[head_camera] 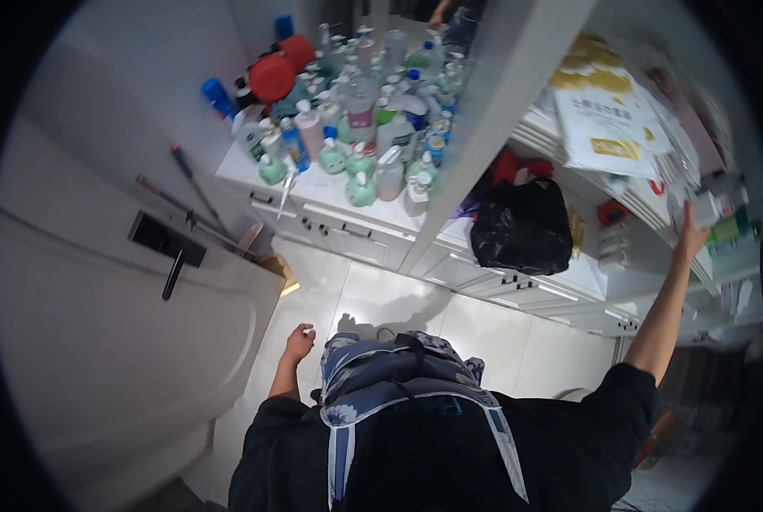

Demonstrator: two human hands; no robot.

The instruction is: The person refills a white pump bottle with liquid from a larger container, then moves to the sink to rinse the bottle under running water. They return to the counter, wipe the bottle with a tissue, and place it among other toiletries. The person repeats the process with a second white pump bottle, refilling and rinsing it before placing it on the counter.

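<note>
My right hand reaches out to the shelf at the far right. It is at a small white container, and whether the fingers grip it is not clear. Beside that hand stands a green package. A white plastic packet with gold print and writing lies on the same shelf, among other plastic packets. Low at my left side hangs my left hand, its fingers loosely curled and apart, with nothing visible in it.
Pump and spray bottles crowd a white cabinet top. A black plastic bag sits in the niche under the shelf. An upright panel divides the two. Left is a door with a black handle; long poles lean behind it.
</note>
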